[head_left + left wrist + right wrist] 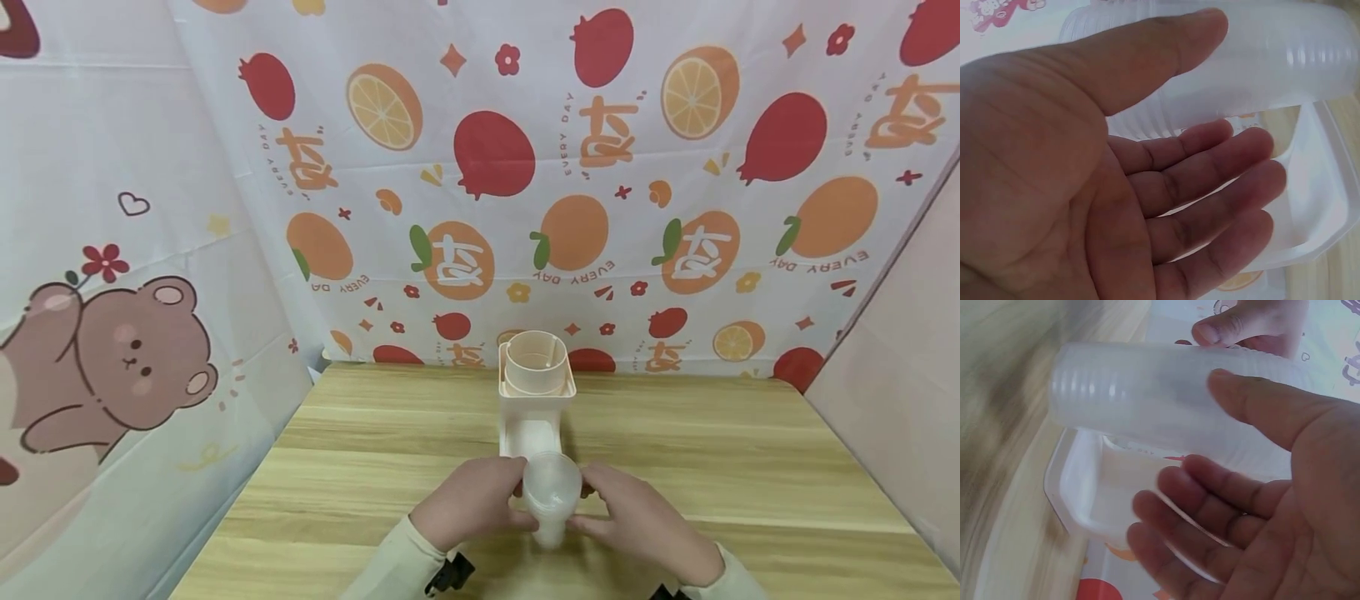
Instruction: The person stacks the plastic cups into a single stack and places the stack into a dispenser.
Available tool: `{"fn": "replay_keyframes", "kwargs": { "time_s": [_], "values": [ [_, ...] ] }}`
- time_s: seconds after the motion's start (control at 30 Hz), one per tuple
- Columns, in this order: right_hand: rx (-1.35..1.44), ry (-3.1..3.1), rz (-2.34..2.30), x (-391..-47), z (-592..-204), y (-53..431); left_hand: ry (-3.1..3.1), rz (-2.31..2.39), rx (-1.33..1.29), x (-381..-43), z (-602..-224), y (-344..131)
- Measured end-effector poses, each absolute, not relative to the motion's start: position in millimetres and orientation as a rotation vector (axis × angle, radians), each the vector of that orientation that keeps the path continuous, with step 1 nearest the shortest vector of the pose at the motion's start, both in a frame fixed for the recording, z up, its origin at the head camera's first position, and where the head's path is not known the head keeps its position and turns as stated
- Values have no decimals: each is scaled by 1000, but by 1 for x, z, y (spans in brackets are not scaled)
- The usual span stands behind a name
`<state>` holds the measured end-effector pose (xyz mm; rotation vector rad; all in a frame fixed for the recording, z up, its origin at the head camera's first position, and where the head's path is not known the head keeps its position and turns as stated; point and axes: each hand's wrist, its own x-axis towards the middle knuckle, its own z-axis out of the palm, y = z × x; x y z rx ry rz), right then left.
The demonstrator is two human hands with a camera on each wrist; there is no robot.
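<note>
A stack of clear plastic cups point(552, 492) stands between both hands near the front of the table, rims up in the head view. My left hand point(480, 500) pinches its left side with thumb and forefinger. On the opposite side, my right hand point(637, 521) does the same. In the left wrist view the cups point(1260, 69) lie behind the thumb, and the other fingers are loosely bent. The right wrist view shows the nested cup edges point(1135, 394) as ridges. Just beyond the hands is a cream cup dispenser point(536, 404) with a round tube on top; the hands and cups partly cover its base.
The wood-grain table point(390, 442) extends to both sides of the dispenser. A fruit-print cloth point(495, 242) hangs along the back edge. A bear-print cloth point(142, 358) hangs at the left, and a pale cloth point(907, 375) borders the right.
</note>
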<state>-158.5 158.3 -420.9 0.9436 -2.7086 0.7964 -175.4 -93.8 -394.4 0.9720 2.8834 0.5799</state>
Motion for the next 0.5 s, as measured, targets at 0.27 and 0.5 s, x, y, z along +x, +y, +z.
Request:
{"fn": "replay_keyframes", "kwargs": {
  "time_s": [0.27, 0.5],
  "values": [
    [848, -2619, 1084, -155, -411, 157, 2788, 874, 953, -177, -377, -104],
    [805, -2287, 1300, -156, -409, 143, 2737, 1192, 887, -176, -363, -111]
  ]
}}
